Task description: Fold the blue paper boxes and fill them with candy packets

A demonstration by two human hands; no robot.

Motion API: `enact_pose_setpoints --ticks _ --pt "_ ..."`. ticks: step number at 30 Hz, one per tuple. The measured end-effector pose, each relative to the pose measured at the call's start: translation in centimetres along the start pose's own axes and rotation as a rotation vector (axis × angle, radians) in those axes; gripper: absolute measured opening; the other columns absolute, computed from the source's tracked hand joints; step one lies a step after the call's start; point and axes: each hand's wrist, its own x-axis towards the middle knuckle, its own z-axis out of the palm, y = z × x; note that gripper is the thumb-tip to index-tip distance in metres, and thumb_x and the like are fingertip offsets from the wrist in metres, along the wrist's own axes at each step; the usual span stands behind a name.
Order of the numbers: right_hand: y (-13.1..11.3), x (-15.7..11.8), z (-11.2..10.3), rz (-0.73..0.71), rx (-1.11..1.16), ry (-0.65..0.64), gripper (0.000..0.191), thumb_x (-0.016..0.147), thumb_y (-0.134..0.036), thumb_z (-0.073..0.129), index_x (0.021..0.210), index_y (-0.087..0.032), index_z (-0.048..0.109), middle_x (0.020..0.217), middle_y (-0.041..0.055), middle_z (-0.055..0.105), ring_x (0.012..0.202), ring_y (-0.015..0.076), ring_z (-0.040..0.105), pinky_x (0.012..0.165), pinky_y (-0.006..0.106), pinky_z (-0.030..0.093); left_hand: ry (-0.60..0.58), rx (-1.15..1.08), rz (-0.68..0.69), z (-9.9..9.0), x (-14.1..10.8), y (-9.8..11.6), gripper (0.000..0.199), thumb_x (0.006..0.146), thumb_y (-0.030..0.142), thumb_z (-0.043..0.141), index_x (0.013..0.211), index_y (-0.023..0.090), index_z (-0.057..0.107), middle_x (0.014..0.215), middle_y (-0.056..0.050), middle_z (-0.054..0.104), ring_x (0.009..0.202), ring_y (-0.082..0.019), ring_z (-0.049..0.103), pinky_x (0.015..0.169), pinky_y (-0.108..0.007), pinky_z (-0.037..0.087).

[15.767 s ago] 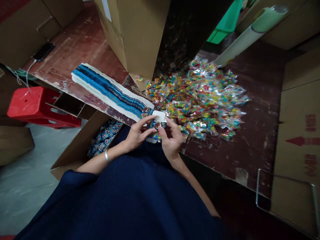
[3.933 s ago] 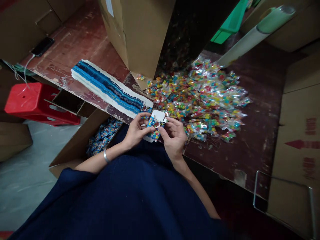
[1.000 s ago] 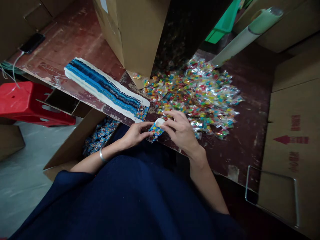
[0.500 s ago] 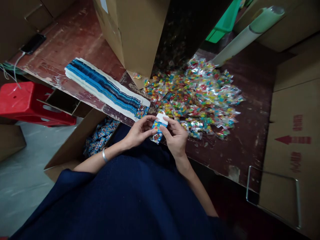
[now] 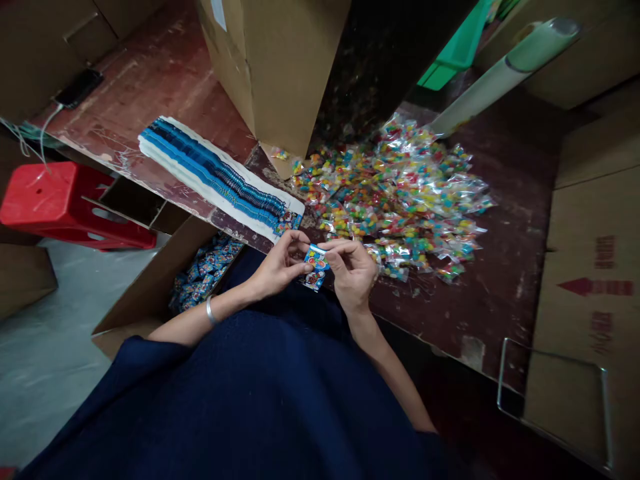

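Note:
Between my two hands is a small blue printed candy box (image 5: 315, 275), held over my lap at the table's edge. My left hand (image 5: 280, 265) grips its left side with thumb and fingers. At the box's upper right, my right hand (image 5: 353, 270) pinches the top end, where the white flap no longer shows. A long row of flat blue-and-white cartons (image 5: 220, 175) lies just beyond my left hand. Past my right hand spreads a heap of clear candy packets (image 5: 395, 193) filled with colourful sweets.
An open cardboard box (image 5: 150, 293) with several small blue boxes (image 5: 205, 272) stands below the table's left edge. A red stool (image 5: 65, 200) is at far left. A tall carton (image 5: 280, 73) and a white tube (image 5: 500, 80) stand behind the packets; a large carton (image 5: 590, 280) is at right.
The white flap standing up from the candy box has been folded down. My right fingers have moved over the box's top end, while my left hand keeps its hold.

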Motion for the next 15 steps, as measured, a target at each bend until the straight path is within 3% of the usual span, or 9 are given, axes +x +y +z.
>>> enact_pose_setpoints --ticks 2,5,8,12,15 --pt "-0.4 0.5 -0.2 0.081 0.027 -0.062 0.029 0.087 -0.044 0.081 0.077 -0.023 0.064 0.088 0.0036 0.077 0.083 0.019 0.073 0.076 0.032 0.06 -0.008 0.038 -0.008 -0.1 -0.2 0.1 0.048 0.085 0.035 0.082 0.116 0.023 0.048 0.103 -0.002 0.061 0.086 -0.014 0.065 0.076 -0.025 0.055" --pt "-0.8 1.2 -0.8 0.208 0.0 -0.113 0.026 0.082 -0.044 0.085 0.084 -0.022 0.072 0.085 0.002 0.077 0.076 0.017 0.071 0.069 0.029 0.058 -0.012 0.177 0.046 -0.5 -0.6 0.4 0.044 0.089 0.028 0.077 0.124 0.023 0.05 0.109 -0.006 0.064 0.099 -0.018 0.067 0.086 -0.031 0.056" --pt "-1.1 1.9 -1.2 0.246 -0.039 -0.136 0.024 0.083 -0.043 0.084 0.08 -0.021 0.074 0.079 0.0014 0.075 0.072 0.0164 0.068 0.067 0.03 0.056 -0.033 0.305 0.098 -0.8 -0.8 0.7 0.047 0.09 0.022 0.072 0.132 0.022 0.052 0.113 -0.008 0.065 0.102 -0.02 0.066 0.089 -0.034 0.055" --pt "-1.3 2.3 -1.2 0.173 -0.062 -0.174 0.024 0.084 -0.042 0.083 0.075 -0.022 0.073 0.078 0.0009 0.075 0.073 0.017 0.068 0.068 0.031 0.056 -0.067 0.304 0.089 -0.8 -0.9 0.9 0.051 0.093 0.022 0.07 0.14 0.023 0.051 0.109 -0.007 0.065 0.093 -0.018 0.065 0.079 -0.031 0.055" --pt "-1.4 1.9 -0.9 0.052 -0.103 -0.191 0.029 0.092 -0.041 0.074 0.071 -0.022 0.07 0.084 0.0028 0.076 0.08 0.0184 0.07 0.076 0.034 0.057 -0.054 0.245 0.1 -0.7 -0.9 0.8 0.042 0.093 0.025 0.071 0.133 0.022 0.058 0.114 -0.008 0.067 0.099 -0.019 0.066 0.083 -0.029 0.055"
